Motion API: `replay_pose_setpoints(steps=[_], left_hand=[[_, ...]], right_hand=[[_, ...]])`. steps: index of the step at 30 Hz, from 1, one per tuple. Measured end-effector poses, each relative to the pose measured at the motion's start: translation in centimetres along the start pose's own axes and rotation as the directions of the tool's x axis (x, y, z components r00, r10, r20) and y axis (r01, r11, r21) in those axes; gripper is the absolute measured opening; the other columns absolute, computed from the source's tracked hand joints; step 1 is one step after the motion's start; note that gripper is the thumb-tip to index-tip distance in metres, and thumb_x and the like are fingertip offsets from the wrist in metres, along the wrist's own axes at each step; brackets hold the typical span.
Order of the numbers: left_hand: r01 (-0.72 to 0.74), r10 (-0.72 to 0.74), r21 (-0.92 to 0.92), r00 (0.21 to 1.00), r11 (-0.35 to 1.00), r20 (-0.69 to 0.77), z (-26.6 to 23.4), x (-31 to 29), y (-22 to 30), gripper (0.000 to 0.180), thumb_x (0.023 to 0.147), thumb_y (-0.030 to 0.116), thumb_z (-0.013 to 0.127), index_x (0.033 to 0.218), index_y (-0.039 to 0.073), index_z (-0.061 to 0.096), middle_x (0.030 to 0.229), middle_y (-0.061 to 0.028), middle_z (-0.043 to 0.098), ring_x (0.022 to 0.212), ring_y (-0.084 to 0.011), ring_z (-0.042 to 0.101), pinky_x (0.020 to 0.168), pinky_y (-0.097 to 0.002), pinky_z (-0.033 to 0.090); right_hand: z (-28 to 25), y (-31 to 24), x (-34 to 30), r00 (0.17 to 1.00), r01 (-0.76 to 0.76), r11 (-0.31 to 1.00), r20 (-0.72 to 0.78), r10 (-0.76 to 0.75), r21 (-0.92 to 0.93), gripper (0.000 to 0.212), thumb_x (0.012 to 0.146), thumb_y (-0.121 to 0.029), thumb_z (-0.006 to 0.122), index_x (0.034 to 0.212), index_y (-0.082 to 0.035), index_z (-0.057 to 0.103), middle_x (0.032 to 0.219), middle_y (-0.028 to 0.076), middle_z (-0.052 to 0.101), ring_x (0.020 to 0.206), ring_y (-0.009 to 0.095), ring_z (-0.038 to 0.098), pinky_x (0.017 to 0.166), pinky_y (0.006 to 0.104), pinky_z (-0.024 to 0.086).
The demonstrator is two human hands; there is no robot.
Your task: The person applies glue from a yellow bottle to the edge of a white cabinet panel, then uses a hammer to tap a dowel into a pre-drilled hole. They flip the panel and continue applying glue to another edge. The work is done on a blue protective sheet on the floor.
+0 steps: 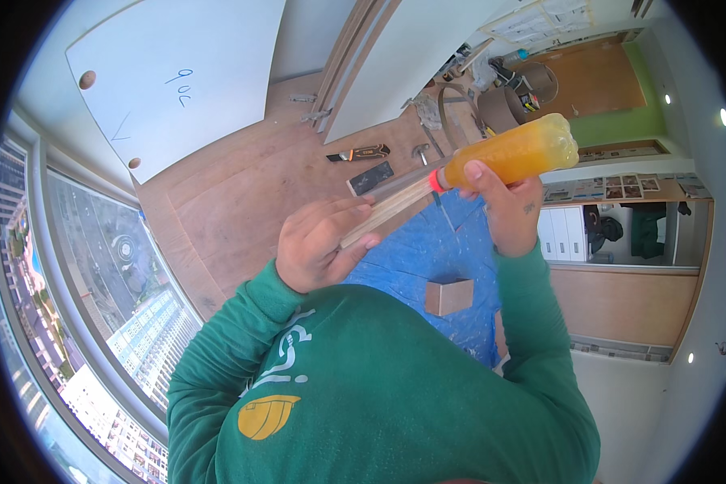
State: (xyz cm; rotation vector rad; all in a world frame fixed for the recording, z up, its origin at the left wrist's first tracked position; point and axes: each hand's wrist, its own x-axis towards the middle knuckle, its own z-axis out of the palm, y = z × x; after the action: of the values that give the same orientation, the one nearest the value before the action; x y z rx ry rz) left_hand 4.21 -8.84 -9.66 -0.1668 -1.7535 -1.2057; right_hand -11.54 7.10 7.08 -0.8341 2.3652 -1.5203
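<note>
My right hand (504, 206) grips a clear plastic bottle of yellow-orange liquid (516, 153) with a red cap end (436, 180), tilted so the cap points at a thin wooden strip. My left hand (323, 242) holds that light wooden strip (387, 206) by one end, fingers wrapped over it. The bottle's cap touches or nearly touches the strip's upper part. Both green sleeves (379, 387) fill the lower middle of the view.
Below lie a wooden floor (242, 185), a blue sheet (427, 250) with a small wooden block (449, 296), a utility knife (359, 152), a dark flat piece (371, 177), white panels (177, 73), tape rolls and tools at the back, and a window at left.
</note>
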Motion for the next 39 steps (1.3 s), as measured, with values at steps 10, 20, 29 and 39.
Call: replay_pose_setpoints(steps=[10,20,29,39], left_hand=[[-0.002,0.002,0.002,1.000,1.000,-0.005,0.1,-0.1,0.1,0.037,0.087,0.011,0.084,0.115,-0.001,0.062,0.103,-0.0229,0.075,0.097,-0.0365,0.078,0.078,-0.0400,0.062],[0.008,-0.008,-0.009,1.000,1.000,0.001,0.0,-0.1,0.2,0.037,0.087,0.011,0.084,0.114,-0.001,0.063,0.102,-0.0226,0.075,0.099,-0.0368,0.078,0.079,-0.0405,0.062],[-0.006,0.006,-0.017,1.000,1.000,0.003,0.1,-0.2,0.2,0.036,0.089,0.011,0.084,0.115,-0.001,0.062,0.102,-0.0225,0.074,0.099,-0.0370,0.078,0.079,-0.0408,0.062],[-0.010,0.009,-0.002,0.999,1.000,-0.040,0.4,-0.1,0.1,0.040,0.083,0.015,0.087,0.113,0.002,0.064,0.108,-0.0194,0.076,0.088,-0.0347,0.076,0.074,-0.0404,0.061]], right_hand=[[0.6,-0.3,-1.1,0.999,0.053,0.997,-0.001,-0.053,-0.050,0.026,0.094,-0.018,0.077,0.108,0.002,0.069,0.090,0.009,0.074,0.072,0.012,0.065,0.068,0.0259,0.053],[0.3,-0.2,-1.2,0.995,0.100,0.993,0.036,-0.098,-0.064,0.025,0.093,-0.018,0.078,0.105,0.003,0.070,0.089,0.009,0.073,0.073,0.013,0.067,0.067,0.0269,0.054],[-0.5,0.2,-0.5,0.997,0.054,0.988,0.066,-0.045,-0.147,0.028,0.093,-0.016,0.078,0.112,0.002,0.068,0.093,0.009,0.074,0.072,0.013,0.066,0.067,0.0260,0.053],[-3.7,1.2,2.1,0.996,-0.045,0.989,-0.067,0.055,0.141,0.025,0.094,-0.021,0.080,0.103,0.000,0.070,0.088,0.008,0.073,0.069,0.013,0.066,0.064,0.0263,0.053]])
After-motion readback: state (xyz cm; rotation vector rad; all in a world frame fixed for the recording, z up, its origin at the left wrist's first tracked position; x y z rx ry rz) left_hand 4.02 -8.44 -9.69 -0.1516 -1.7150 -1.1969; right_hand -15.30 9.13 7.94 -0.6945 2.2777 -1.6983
